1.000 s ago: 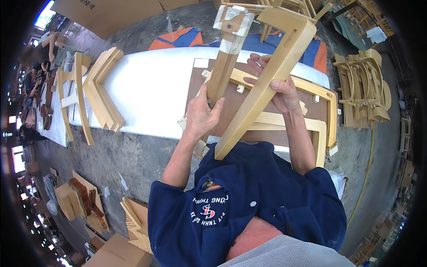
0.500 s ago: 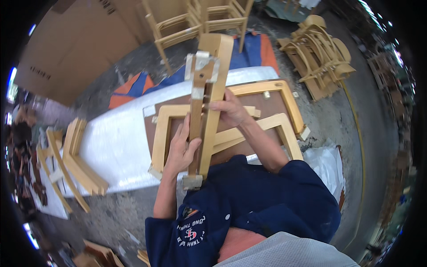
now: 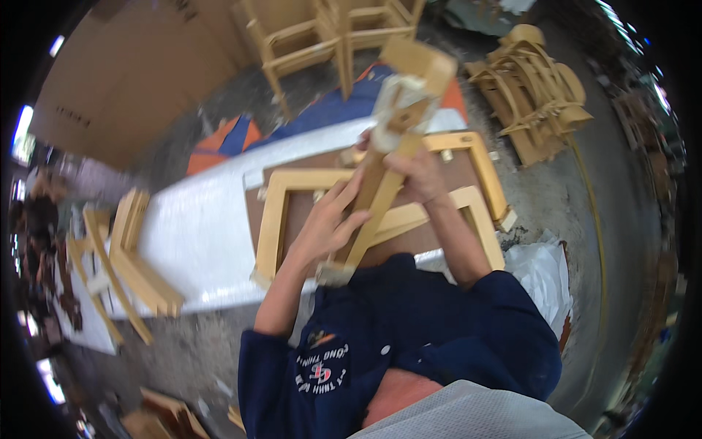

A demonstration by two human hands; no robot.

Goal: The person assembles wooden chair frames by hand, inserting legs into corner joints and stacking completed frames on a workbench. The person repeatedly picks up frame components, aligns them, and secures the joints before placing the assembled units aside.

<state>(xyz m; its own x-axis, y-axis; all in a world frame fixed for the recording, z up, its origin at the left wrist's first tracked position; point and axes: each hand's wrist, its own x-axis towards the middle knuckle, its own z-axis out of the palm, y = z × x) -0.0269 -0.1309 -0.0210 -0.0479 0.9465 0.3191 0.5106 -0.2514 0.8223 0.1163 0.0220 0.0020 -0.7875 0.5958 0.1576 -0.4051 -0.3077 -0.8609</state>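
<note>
A long light-wood furniture part (image 3: 424,62), bent at its far end, is held up slantwise over the table and blurred by motion. Along its left side runs a browner wooden strip (image 3: 363,192) with whitish padding at both ends. My left hand (image 3: 330,219) grips the strip's side, thumb and fingers against it. Wrapped around the right side is my right hand (image 3: 420,174), some of its fingers hidden behind the wood. Below lie light-wood angled frames, one at the left (image 3: 270,227) and another at the right (image 3: 477,168), on a brown board (image 3: 300,212).
The board rests on a white-covered table (image 3: 190,249). Bent wooden parts (image 3: 131,256) sit at its left end. Chair frames (image 3: 303,51) stand beyond, beside large cardboard (image 3: 124,80). Stacked curved chair parts (image 3: 534,95) are at far right, crumpled white plastic (image 3: 537,271) nearer.
The held wooden part has swung from nearly upright in view to leaning right, its far end moving rightward. Both hands have shifted right with it and keep hold.
</note>
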